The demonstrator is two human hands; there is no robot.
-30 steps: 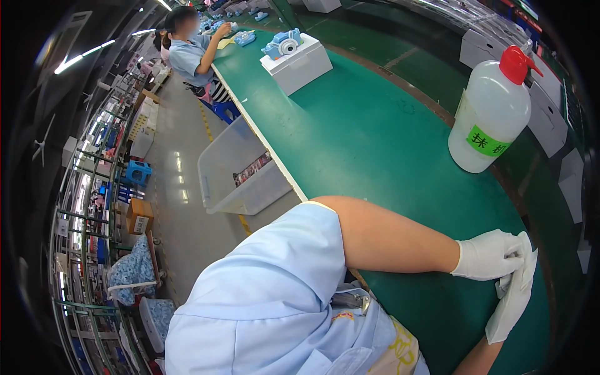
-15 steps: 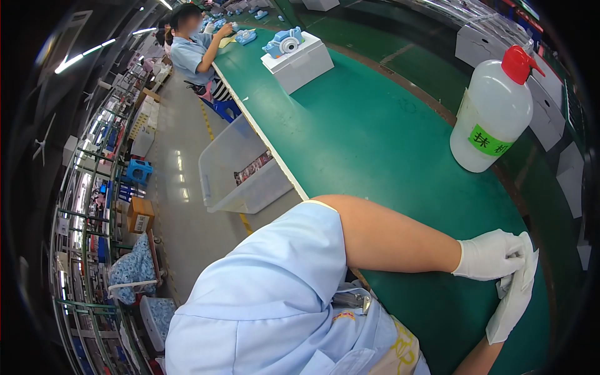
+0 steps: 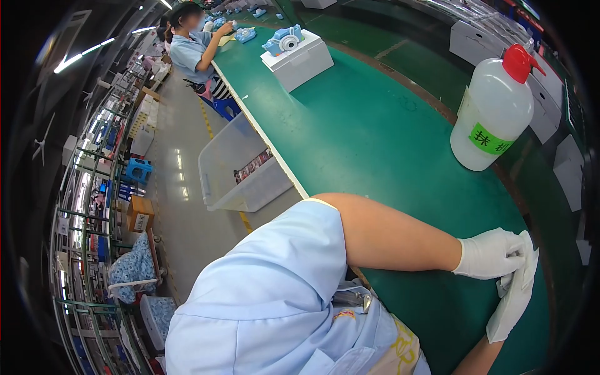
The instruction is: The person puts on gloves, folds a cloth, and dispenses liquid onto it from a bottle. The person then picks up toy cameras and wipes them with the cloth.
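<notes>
Both of my hands wear white gloves and meet over the green table at the lower right. My left hand [image 3: 490, 255] comes in from the upper side, its fingers curled and pinched together against the other glove. My right hand [image 3: 515, 299] rises from the bottom edge, bare forearm below the glove cuff, and its fingers overlap the left fingertips. A thin white edge shows where they meet; whether it is glove fabric or a cloth is unclear. Above them stands a large translucent bottle [image 3: 490, 115] with a red cap and green label.
A blue-and-white toy camera [image 3: 284, 41] sits on a white box [image 3: 303, 65] farther along the green table [image 3: 375, 137]. A clear plastic bin [image 3: 234, 162] stands beside the table edge. Another person [image 3: 190, 53] sits at the far end. Shelving lines the left side.
My hands stay together in nearly the same place. The far person's hand and head have shifted slightly.
</notes>
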